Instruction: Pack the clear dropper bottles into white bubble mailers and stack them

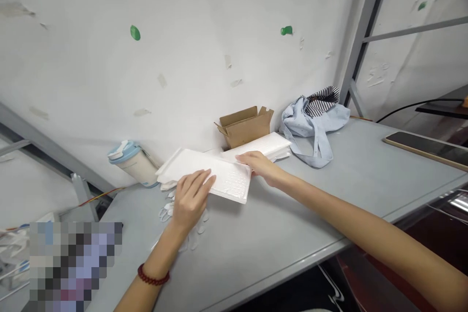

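Observation:
A white padded bubble mailer (204,165) is raised a little above the grey table, tilted, with its bubbly end toward the right. My left hand (192,197) bends over its near edge, fingers close together and pressed on the upper face. At the upper right edge my right hand (259,165) pinches the mailer between thumb and fingers; part of that grip is hidden. Behind it lies a stack of white mailers (266,145). Several small white looped pieces (193,239) lie on the table beside and beneath my left hand.
A small open cardboard box (244,126) stands against the wall. To its right sits a light blue cloth bag (316,122); a blue-lidded cup (133,163) is at the left. A phone (427,147) rests on the grey table (292,224) at the right.

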`<state>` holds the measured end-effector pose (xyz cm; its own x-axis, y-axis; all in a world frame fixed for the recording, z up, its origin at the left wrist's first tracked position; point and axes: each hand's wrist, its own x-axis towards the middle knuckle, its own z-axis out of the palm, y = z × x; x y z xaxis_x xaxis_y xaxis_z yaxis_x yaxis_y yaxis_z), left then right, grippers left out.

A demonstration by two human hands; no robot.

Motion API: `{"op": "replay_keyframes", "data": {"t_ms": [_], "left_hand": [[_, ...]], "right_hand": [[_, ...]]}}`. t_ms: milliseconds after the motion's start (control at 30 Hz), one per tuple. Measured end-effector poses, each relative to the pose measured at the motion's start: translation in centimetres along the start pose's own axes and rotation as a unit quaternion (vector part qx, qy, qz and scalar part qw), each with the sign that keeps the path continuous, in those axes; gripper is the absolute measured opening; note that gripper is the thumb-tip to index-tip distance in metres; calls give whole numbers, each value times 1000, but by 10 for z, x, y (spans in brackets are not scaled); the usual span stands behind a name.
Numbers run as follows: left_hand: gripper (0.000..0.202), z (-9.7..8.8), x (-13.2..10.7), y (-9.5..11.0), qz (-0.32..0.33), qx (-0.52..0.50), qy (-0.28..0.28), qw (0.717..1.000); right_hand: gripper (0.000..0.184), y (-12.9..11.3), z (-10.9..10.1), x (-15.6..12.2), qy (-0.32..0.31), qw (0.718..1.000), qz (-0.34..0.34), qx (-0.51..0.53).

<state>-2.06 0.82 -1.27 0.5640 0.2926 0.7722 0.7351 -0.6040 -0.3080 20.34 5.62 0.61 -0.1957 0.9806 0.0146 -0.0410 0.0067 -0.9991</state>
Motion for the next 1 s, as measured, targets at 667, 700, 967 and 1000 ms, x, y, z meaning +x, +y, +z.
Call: {"op": "replay_keyframes", "data": {"t_ms": [667, 700, 967, 1000], "left_hand": [[43, -35, -3, -57, -677, -411, -35, 610], [41, -34, 0, -53, -678, -423, -27, 600], [49, -16, 14, -2, -634, -552, -61, 538], [50, -16, 15, 2, -626, -568, -75, 529]], "right_hand": [[25, 10, 7, -9, -12, 780, -323, -536], [36, 11, 12, -16, -26, 741, -351, -572], [102, 34, 43, -51, -65, 687, -411, -595], [101, 35, 43, -52, -63, 694, -406, -592]]}}
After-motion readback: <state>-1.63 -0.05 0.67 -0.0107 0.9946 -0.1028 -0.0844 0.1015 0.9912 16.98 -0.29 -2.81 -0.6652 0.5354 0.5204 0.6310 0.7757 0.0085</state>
